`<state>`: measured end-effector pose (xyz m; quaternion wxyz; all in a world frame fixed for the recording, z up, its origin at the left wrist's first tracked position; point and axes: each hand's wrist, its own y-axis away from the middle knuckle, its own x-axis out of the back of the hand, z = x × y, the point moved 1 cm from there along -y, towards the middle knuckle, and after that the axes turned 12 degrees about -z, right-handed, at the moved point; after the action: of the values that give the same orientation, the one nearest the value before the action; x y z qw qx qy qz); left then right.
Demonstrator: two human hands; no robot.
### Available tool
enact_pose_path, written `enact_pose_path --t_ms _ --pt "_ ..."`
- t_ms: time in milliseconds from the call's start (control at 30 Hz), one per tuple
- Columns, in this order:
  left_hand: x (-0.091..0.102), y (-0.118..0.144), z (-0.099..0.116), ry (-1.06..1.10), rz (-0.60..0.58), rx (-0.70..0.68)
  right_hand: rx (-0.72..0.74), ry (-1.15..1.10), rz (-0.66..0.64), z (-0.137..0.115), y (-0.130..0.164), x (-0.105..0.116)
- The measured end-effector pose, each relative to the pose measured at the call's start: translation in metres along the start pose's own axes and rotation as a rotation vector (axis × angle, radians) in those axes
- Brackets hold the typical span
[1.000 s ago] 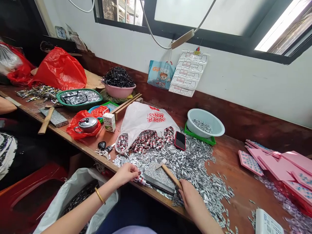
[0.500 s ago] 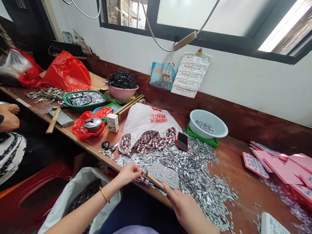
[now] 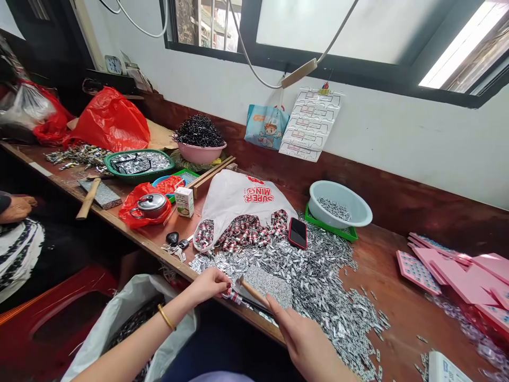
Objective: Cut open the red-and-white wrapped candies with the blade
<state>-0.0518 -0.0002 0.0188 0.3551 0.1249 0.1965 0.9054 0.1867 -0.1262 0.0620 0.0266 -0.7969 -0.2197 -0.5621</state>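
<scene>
Right hand (image 3: 306, 339) clenched round wooden hammer handle (image 3: 254, 293); left hand (image 3: 209, 285) pinches small striped metal piece (image 3: 234, 296) on speckled stone slab (image 3: 267, 284), near bench edge.

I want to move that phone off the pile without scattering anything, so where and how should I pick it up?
The phone lies flat, screen up, on the loose metal pieces, its long sides running away from you. Probably best to come straight down from above and pinch the two long red edges near the middle; the right side, away from the white bag, looks freer.
</scene>
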Motion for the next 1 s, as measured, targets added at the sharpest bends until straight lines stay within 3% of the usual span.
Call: enact_pose_path --t_ms 467,600,700,833,933,1000 --pt "-0.004 0.004 0.007 0.029 0.017 -0.027 -0.039 0.086 0.062 0.009 -0.002 -0.022" --pt "-0.014 0.000 0.017 -0.073 0.141 -0.195 -0.211 0.173 0.242 0.030 -0.005 -0.036" --pt "-0.021 -0.004 0.025 -0.248 0.143 -0.297 -0.274 0.204 0.358 0.046 -0.009 -0.044" --pt "-0.025 -0.002 0.032 -0.396 0.041 -0.365 -0.299 0.129 0.411 0.070 -0.019 -0.027" --pt "-0.027 0.001 0.031 -0.506 0.068 -0.411 -0.481 0.025 0.355 0.094 -0.033 -0.004" --pt "-0.029 0.001 0.026 -0.571 0.122 -0.468 -0.529 -0.026 0.283 0.106 -0.042 0.005"
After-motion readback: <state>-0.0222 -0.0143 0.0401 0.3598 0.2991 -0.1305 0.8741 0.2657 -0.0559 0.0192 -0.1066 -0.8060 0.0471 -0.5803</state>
